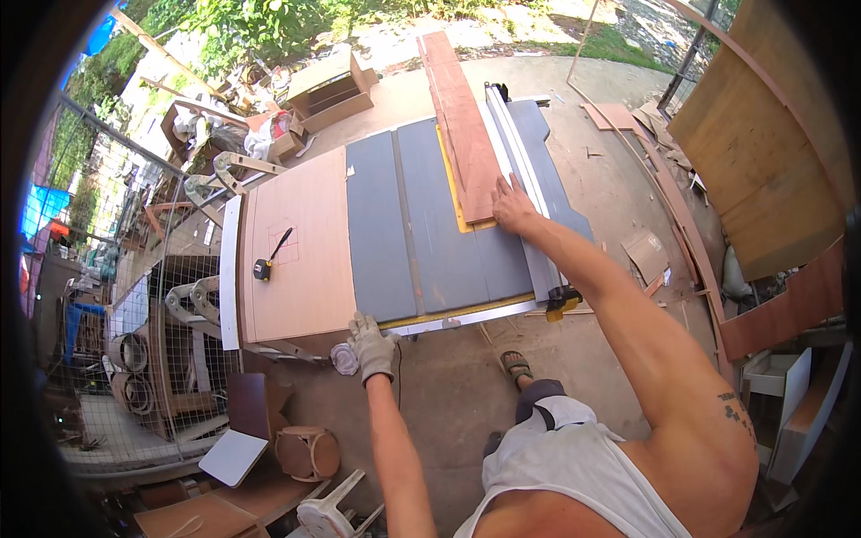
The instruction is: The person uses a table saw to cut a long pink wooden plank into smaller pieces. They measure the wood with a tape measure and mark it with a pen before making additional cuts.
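Observation:
A long reddish-brown wooden board (459,117) lies on the grey table saw (386,233), its far end reaching past the table's back edge. Along its right side runs a pale metal rip fence (516,143). My bare right hand (513,205) rests on the board's near right corner beside the fence, fingers spread and stretched forward. My left hand (371,346), in a light work glove, lies with fingers apart on the near edge, where the plywood side panel (305,296) meets the grey top. The blade is not visible.
A tape measure (262,269) and a black pen (284,240) lie on the plywood panel. A white roll (343,359) sits just below its near edge. At right stand large plywood sheets (762,134); a wire mesh fence (179,386) is at left. A wooden cabinet (327,90) stands behind.

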`<state>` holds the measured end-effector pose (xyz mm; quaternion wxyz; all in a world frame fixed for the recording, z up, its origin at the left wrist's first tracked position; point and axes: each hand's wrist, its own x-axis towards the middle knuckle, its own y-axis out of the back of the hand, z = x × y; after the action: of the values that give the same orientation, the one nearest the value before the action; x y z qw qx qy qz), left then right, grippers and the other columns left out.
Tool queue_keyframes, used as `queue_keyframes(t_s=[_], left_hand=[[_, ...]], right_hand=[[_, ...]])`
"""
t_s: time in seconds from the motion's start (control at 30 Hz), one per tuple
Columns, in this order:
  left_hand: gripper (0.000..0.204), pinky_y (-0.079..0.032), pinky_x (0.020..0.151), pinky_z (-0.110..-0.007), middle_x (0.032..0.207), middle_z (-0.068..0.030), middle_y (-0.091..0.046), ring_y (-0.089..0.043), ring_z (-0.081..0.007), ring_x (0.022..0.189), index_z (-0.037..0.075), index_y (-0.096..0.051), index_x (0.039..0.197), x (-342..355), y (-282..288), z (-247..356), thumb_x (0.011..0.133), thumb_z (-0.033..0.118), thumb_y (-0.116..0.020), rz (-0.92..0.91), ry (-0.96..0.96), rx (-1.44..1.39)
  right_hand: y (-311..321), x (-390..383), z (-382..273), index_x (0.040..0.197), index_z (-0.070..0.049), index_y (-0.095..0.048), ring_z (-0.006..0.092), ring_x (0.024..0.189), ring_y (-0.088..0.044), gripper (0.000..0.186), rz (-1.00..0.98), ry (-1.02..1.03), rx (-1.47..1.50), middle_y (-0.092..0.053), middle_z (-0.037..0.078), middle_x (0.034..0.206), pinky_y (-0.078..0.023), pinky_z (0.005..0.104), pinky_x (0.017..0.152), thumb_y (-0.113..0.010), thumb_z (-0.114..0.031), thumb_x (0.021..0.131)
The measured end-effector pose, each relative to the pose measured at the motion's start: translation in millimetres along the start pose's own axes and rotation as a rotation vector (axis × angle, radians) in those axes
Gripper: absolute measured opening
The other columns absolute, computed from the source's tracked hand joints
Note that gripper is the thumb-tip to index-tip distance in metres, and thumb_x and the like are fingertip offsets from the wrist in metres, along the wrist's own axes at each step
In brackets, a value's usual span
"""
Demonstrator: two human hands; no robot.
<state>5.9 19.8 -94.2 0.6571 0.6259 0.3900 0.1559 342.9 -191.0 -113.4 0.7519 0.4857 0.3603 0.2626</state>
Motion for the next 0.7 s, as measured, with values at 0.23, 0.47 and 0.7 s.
queue_keyframes(t_s=[0.23, 0.47, 0.7], left_hand=[[0.082, -0.034, 0.107, -0.040, 0.155, -0.0043, -0.023, -0.025, -0.0220, 0.141, 0.011, -0.037, 0.143, 9, -15, -9, 0.076, 0.047, -0.069, 0.001, -0.020, 0.104], [0.084, -0.029, 0.108, -0.040, 0.155, -0.0052, -0.024, -0.023, -0.0219, 0.142, 0.012, -0.036, 0.144, 10, -13, -6, 0.076, 0.049, -0.068, -0.034, -0.003, 0.108], [0.087, -0.020, 0.113, -0.047, 0.153, -0.0140, -0.024, -0.021, -0.0319, 0.142, 0.004, -0.036, 0.142, 16, -26, -13, 0.075, 0.045, -0.071, -0.014, -0.068, 0.009]], right_hand=[[-8, 24, 0, 0.134, 0.004, -0.045, 0.0351, 0.142, -0.020, 0.047, 0.058, -0.050, -0.015, -0.033, 0.018, 0.148, -0.011, 0.0534, 0.116, -0.044, -0.017, 0.092], [8, 32, 11, 0.138, 0.007, -0.037, 0.0339, 0.143, -0.019, 0.053, -0.026, -0.015, -0.007, -0.032, 0.021, 0.148, -0.011, 0.0514, 0.116, -0.042, -0.018, 0.091], [5, 53, 22, 0.138, 0.001, -0.041, 0.0346, 0.143, -0.017, 0.050, -0.020, -0.042, -0.060, -0.032, 0.014, 0.150, -0.012, 0.0527, 0.115, -0.045, -0.020, 0.093]])
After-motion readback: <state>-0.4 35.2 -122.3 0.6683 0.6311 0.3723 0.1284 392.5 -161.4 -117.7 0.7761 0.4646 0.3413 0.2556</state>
